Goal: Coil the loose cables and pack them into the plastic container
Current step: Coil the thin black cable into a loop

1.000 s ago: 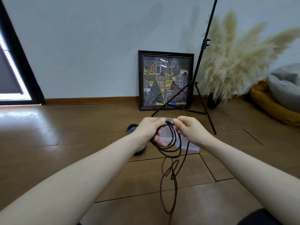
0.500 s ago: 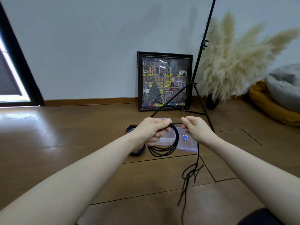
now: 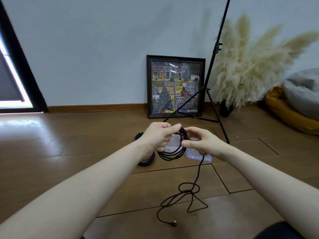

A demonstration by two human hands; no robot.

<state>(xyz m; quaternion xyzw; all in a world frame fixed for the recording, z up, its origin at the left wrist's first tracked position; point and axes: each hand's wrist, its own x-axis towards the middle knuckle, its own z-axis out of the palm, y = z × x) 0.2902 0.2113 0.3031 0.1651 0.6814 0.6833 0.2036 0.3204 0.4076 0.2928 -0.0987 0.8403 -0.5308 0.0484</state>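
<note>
Wooden floor [image 3: 86, 152] — both hands [image 3: 159, 137] [image 3: 204, 144] grip unlabelled black cable [image 3: 170, 155].

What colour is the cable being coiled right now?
Dark brown, nearly black, with a braided look. The cable shows best in the head view, the only one.

Cable [image 3: 174, 154] matt, braided; container [image 3: 174, 145] clear glossy plastic; floor [image 3: 86, 135] polished wood planks, reflective.
</note>
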